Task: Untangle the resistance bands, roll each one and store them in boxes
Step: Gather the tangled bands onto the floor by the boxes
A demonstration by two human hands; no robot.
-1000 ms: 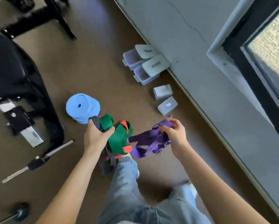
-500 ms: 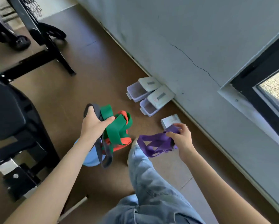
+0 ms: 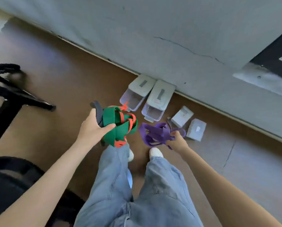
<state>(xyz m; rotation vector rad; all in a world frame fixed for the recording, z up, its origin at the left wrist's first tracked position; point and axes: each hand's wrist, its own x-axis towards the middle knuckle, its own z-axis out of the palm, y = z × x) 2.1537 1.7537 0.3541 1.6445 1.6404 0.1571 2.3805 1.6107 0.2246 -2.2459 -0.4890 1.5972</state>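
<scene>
My left hand (image 3: 92, 130) grips the knotted green, orange and dark grey elastic bands (image 3: 119, 126); my right hand (image 3: 176, 140) pinches the loose purple elastic band (image 3: 155, 135). I think the untangling step is underway; next I should roll the purple one for the clear plastic boxes (image 3: 153, 112) by the wall.

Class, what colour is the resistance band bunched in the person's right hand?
Purple: the bunched purple resistance band gripped by the right hand, clearest in the head view.

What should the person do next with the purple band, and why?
Probably roll the purple band: the right hand holds it apart from the green, orange and grey tangle in the left hand, and open boxes wait ahead.
</scene>
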